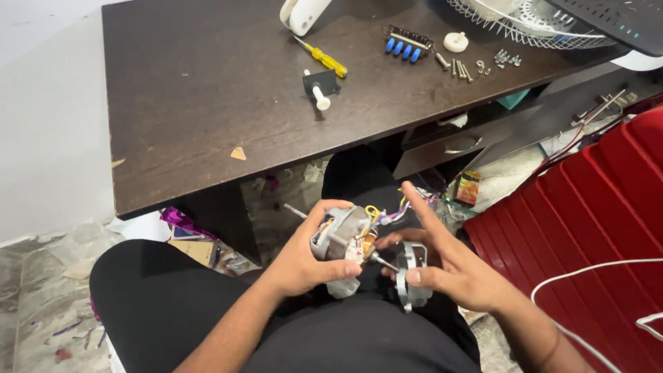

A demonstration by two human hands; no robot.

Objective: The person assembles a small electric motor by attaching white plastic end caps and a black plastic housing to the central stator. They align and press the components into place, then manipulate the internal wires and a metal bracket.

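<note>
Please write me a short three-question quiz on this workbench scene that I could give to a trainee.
1. True or false: the left hand grips the grey motor body.
2. Which thing does the right hand hold? A) the yellow-handled screwdriver B) the round metal end cover on the shaft C) the fan grille
3. Fill in: the loose screws lie on the dark ____.

Key
1. True.
2. B; the screwdriver lies on the desk, untouched.
3. Desk.
</note>
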